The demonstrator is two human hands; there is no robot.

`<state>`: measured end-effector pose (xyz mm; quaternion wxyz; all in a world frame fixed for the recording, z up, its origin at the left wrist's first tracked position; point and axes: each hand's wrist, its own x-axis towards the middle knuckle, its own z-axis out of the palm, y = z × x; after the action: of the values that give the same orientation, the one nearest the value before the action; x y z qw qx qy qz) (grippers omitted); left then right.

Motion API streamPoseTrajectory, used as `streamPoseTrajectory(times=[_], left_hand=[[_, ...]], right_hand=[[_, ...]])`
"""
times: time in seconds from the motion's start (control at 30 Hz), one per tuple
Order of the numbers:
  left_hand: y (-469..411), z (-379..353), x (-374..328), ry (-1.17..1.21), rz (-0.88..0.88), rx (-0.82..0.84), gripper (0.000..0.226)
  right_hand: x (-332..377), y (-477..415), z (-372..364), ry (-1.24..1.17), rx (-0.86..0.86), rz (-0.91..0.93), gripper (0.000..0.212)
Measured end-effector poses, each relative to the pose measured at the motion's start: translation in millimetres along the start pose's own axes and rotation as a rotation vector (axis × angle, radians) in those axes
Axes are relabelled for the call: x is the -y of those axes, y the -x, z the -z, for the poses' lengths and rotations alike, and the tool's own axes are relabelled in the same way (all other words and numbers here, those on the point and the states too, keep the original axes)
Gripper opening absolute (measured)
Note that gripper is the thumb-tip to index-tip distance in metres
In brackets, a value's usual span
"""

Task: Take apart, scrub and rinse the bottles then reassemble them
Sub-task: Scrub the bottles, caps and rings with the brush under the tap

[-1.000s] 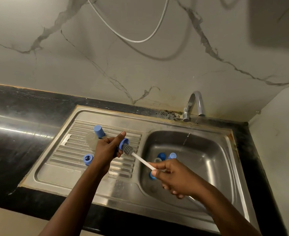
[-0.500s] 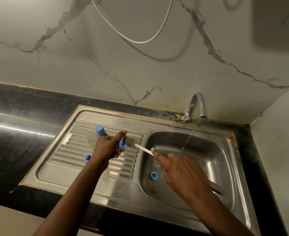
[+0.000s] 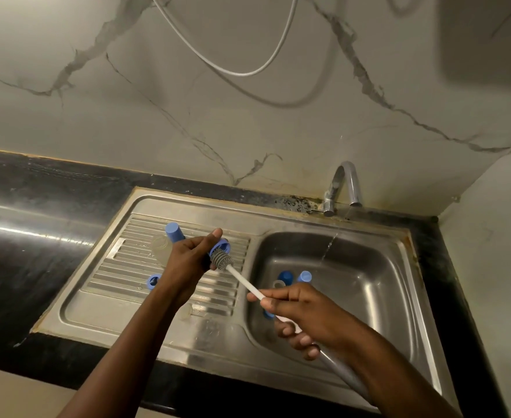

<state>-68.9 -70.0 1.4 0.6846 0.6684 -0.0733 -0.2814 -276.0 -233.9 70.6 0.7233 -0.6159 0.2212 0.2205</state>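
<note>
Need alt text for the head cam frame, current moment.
Over a steel sink, the left hand grips a blue bottle part while the right hand pinches a white-handled brush, its grey head at the part's opening. More blue parts lie on the draining board and in the basin; a thin stream runs from the tap.

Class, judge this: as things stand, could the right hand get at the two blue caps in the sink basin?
Probably not yet. The blue caps sit just beyond the right hand with nothing between them, but its grip is taken up by the brush handle.
</note>
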Motion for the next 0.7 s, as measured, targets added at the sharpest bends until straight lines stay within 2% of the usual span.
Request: streamPoseTrajectory(times=[0.1,0.2,0.33,0.5,0.6,0.7], left_hand=[[-1.2,-1.5,-4.7,0.052,0.022,0.033,0.043],[-3.9,-1.9,-7.5,0.113,0.059,0.068,0.047],[-3.8,-0.6,-6.8,0.135,0.053,0.06,0.046],[-1.8,-0.6,-4.1,0.078,0.02,0.066,0.042],[-1.4,-1.3,-4.7,0.025,-0.02,0.046,0.045],[-2.1,-1.0,-4.2,-0.03,-0.045,0.045,0.05]], right_hand=[[2.2,0.0,4.7,-0.364,0.122,-0.074,0.029],[0.6,-4.0,4.6,-0.414,0.082,-0.037,0.029],[-0.4,-6.6,5.7,-0.182,-0.089,0.034,0.027],[-7.1,-7.9,11.4,0.294,-0.298,0.126,0.03],[-8.3,-8.8,8.8,0.487,-0.309,0.189,0.03],[-8.0,-6.3,2.6,0.52,-0.241,0.217,0.027]])
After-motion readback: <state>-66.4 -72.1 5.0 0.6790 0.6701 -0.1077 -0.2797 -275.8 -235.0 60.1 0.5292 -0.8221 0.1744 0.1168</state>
